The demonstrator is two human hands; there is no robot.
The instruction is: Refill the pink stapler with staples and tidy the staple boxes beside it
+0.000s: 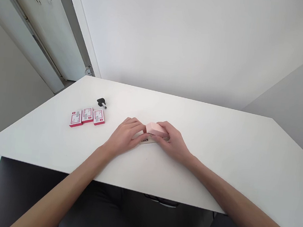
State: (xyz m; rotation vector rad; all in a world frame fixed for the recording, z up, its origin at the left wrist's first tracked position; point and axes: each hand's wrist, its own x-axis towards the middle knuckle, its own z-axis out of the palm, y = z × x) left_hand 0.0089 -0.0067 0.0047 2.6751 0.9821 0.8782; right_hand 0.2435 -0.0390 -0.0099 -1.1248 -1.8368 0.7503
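A pink stapler [157, 129] with a pale base [148, 140] is between my hands at the middle of the table. My right hand [174, 141] is closed around its right end, thumb in front and fingers behind. At the left end, the fingers and thumb of my left hand [126, 135] pinch it, so that part is mostly covered. Dark marks show on the base between my two thumbs. Whatever lies inside the stapler is hidden by my fingers.
Three small red and white boxes [87, 115] lie side by side on the left of the white table [215, 136]. Just behind them is a black staple remover [101, 102] with metal jaws. A white wall [177, 39] rises along the table's back edge.
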